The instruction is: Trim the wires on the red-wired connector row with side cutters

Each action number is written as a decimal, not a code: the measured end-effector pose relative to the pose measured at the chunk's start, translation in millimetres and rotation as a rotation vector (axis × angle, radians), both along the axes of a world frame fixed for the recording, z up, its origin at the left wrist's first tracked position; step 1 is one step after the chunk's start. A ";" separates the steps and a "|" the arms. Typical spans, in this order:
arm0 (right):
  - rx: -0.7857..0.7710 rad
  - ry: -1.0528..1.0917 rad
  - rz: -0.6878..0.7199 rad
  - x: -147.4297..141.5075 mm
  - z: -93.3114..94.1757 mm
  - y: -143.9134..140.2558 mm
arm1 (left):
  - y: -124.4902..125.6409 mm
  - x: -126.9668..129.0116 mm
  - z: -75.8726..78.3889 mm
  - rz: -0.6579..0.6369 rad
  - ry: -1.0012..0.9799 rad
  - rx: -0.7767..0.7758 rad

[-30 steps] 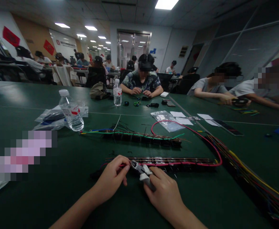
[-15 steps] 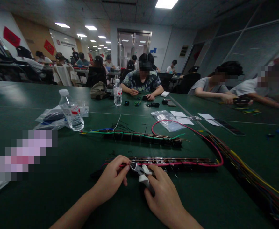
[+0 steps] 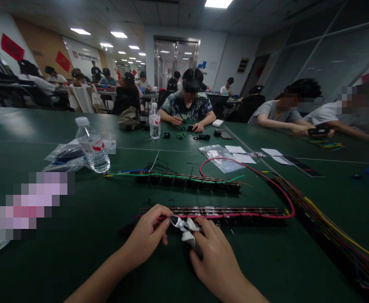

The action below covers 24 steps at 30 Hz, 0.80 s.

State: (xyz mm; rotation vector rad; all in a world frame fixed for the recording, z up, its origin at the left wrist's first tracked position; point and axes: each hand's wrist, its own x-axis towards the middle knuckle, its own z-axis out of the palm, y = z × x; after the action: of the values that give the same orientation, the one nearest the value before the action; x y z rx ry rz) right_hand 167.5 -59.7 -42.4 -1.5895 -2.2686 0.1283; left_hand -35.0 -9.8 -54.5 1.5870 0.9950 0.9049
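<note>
My right hand (image 3: 214, 250) is closed around the handles of a pair of wire cutters (image 3: 180, 224) with white and grey grips. Their jaws point left and seem nearly closed, right at the fingertips of my left hand (image 3: 149, 229). The thumb and forefinger of that hand are pinched together; what lies between them is too small to tell. Both hands are at the near side of a long dark wire assembly (image 3: 250, 211), bound at intervals with black ties. A red wire (image 3: 290, 198) runs along it and loops away at its right end.
A second bundle with a green wire (image 3: 184, 177) lies beyond. Thicker wiring (image 3: 317, 214) stretches along the right. Water bottles (image 3: 94, 147), a clear plastic bag (image 3: 220, 158), papers (image 3: 241, 158) and a phone (image 3: 303, 166) lie on the table. Co-workers sit opposite and at the right.
The cutters' jaws have turned slightly and look more closed at my left fingertips. My hands have otherwise barely moved. The whole view has shifted a little.
</note>
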 end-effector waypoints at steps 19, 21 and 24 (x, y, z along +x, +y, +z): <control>0.029 0.008 0.024 -0.2 -0.5 1.9 | 0.2 -0.1 -0.5 -0.011 -0.012 0.003; 0.031 0.009 0.025 -0.4 -0.5 1.9 | 0.5 -0.3 -0.8 -0.009 -0.007 0.005; 0.030 0.006 0.029 -0.6 0.2 1.8 | 0.8 -0.7 -0.8 -0.010 0.005 0.000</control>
State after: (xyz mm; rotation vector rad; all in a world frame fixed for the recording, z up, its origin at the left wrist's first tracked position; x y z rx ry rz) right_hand 167.0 -57.9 -42.3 -1.5398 -2.2783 0.1055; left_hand -35.7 -9.0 -55.2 1.5937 0.9897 0.8951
